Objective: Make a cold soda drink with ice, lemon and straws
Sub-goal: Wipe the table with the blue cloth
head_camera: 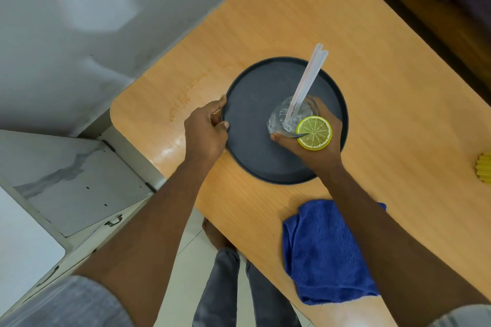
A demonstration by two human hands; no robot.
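Two straws [308, 79] lean in the iced glass [288, 119] — lemon slice [314, 133] on its rim — right hand [318, 148] wrapped round it, left hand [206, 130] pinching the dark tray's [255, 156] edge.

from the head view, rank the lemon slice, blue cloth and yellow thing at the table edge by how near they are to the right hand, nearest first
1. Lemon slice: on the glass rim, directly over the right hand holding that glass.
2. Blue cloth: on the table, nearer the person, beside the right forearm.
3. Yellow ridged object: far right, cut off by the picture edge.
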